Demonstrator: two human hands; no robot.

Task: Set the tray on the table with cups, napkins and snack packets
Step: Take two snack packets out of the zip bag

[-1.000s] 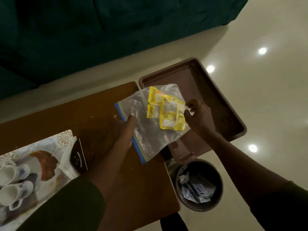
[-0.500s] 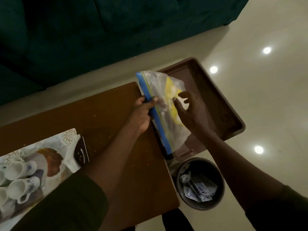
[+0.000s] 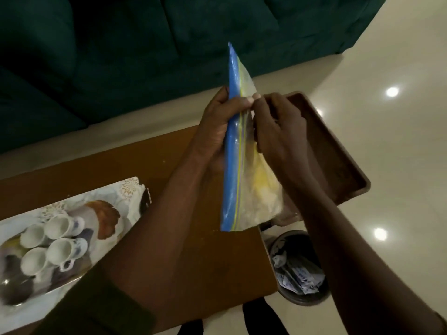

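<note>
Over table's right edge: bag (image 3: 244, 170) upright, zip strip facing up for opening.
L hand (image 3: 217, 126): fingers clamp strip.
R hand (image 3: 278, 126): fingertips pinch other lip.
Tray (image 3: 338, 151): under, to catch packets.

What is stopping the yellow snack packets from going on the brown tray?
The yellow snack packets are shut inside the clear zip bag, which the left hand and right hand pinch at its blue strip. The brown tray beneath looks bare.
</note>
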